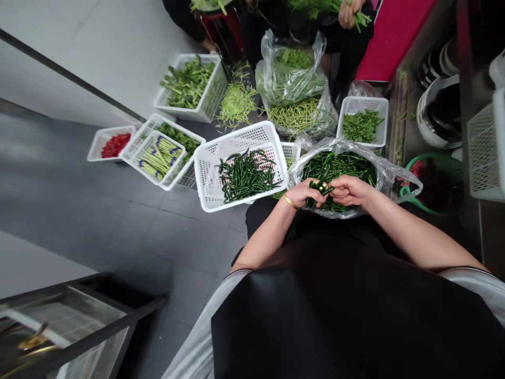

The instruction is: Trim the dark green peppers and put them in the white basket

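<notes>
My left hand (306, 193) is closed around a small bunch of green chili peppers (321, 187), their pale cut ends showing. Closed in a pinch beside it, my right hand (347, 190) meets the same bunch; what exactly its fingertips grip is too small to make out. Both hands are over a clear plastic bag (394, 176) filled with long green chilies (347, 166). Left of the bag, a white perforated basket (203, 181) holds a loose heap of green chilies (246, 176).
Beyond stand a bag of green stems (294, 113), a basket of leafy greens (365, 126) and a crate of greens (187, 84). Farther left are bundled stalks (160, 157) and red chilies (115, 145). Another person's hand (349, 13) holds greens. A green basin (434, 208) sits right.
</notes>
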Motion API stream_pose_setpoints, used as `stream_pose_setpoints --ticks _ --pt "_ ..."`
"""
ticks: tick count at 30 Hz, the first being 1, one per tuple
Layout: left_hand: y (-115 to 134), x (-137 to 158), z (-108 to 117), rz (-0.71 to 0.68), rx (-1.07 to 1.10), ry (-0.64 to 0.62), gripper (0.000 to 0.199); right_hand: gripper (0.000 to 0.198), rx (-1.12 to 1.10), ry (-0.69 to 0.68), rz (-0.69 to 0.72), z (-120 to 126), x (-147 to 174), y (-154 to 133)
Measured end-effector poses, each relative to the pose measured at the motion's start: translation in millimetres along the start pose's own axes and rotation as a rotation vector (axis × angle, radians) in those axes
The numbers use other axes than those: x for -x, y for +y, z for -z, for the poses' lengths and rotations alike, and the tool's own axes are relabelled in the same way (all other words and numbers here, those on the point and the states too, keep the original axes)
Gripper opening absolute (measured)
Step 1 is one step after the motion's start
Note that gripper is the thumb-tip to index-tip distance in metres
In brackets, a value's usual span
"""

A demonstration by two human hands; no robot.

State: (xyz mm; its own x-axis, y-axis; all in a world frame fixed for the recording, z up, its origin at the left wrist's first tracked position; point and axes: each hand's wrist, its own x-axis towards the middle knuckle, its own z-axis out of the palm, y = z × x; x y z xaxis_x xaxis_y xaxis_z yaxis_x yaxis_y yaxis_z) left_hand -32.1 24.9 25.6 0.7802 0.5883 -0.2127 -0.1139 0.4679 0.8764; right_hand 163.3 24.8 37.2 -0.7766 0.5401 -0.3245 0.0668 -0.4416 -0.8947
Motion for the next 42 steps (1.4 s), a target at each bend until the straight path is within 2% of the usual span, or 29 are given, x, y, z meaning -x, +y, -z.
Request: stream_pose_setpoints --ticks 2,5,6,7,8,9,12,14,16,18,20,22,23,25,30,32,34,37,39,42 --pt "-6.7 -1.4 -1.0 0.012 0.081 -0.003 0.024 0.052 0.207 0.114 0.049 0.4 2.0 -0.6" --pt "-13.0 -5.0 -2.1 0.022 0.221 0.091 0.021 0.050 0.795 0.592 0.123 4.1 10.3 -6.0" --pt "-13.3 -6.2 -1.9 0.043 0.248 0.144 0.019 0.049 1.010 0.727 0.087 5.3 12.6 -5.8" --pt "-12.6 -7.2 -1.3 0.071 0.267 0.205 0.017 0.046 1.207 0.800 0.014 6.2 13.9 -3.4" --pt "-11.4 -8.0 -0.4 0.098 0.287 0.273 0.017 0.043 1.374 0.795 -0.081 6.6 13.9 1.4" --pt "-9.8 -8.6 0.7 0.114 0.309 0.339 0.018 0.041 1.505 0.719 -0.180 6.5 12.2 8.4" --pt "-5.7 -9.0 3.9 0.077 0.371 0.469 0.023 0.038 1.698 0.411 -0.362 6.2 -0.1 34.0" --pt "-5.1 -8.4 5.4 0.016 0.389 0.489 0.024 0.037 1.734 0.373 -0.371 8.1 -9.3 44.1" --pt "-6.4 -7.6 5.7 -0.013 0.396 0.504 0.027 0.035 1.730 0.431 -0.318 12.0 -13.4 42.0" --pt "-9.0 -8.1 4.5 0.000 0.392 0.521 0.031 0.031 1.666 0.550 -0.209 15.6 -10.4 29.2" --pt "-12.2 -10.9 1.5 0.016 0.364 0.522 0.034 0.028 1.550 0.671 -0.037 16.1 -2.6 13.0" --pt "-15.1 -15.4 -2.2 -0.007 0.311 0.524 0.036 0.028 1.442 0.731 0.119 13.2 5.0 2.1" --pt "-15.8 -17.6 -3.6 -0.026 0.283 0.531 0.036 0.029 1.413 0.733 0.149 11.0 7.4 0.7" --pt "-15.3 -20.3 -4.2 -0.066 0.250 0.563 0.036 0.030 1.429 0.701 0.083 7.5 8.2 7.1" --pt "-7.7 -14.0 3.1 -0.166 0.265 0.635 0.038 0.035 1.654 0.419 -0.339 9.3 -7.5 42.0" --pt "-7.9 -11.6 3.9 -0.151 0.238 0.640 0.041 0.035 1.674 0.393 -0.378 12.3 -13.0 42.1" --pt "-11.1 -12.8 2.1 -0.090 0.198 0.650 0.042 0.034 1.638 0.459 -0.305 14.5 -13.3 30.0" --pt "-16.8 -21.3 -4.1 -0.046 0.154 0.686 0.041 0.031 1.533 0.590 -0.102 12.5 -6.3 3.2" --pt "-18.4 -28.6 -8.9 -0.102 0.147 0.721 0.040 0.032 1.478 0.629 0.005 7.5 -2.0 -8.5" --pt "-16.3 -34.9 -13.5 -0.209 0.158 0.756 0.035 0.034 1.382 0.709 0.118 1.3 -0.6 -7.6"
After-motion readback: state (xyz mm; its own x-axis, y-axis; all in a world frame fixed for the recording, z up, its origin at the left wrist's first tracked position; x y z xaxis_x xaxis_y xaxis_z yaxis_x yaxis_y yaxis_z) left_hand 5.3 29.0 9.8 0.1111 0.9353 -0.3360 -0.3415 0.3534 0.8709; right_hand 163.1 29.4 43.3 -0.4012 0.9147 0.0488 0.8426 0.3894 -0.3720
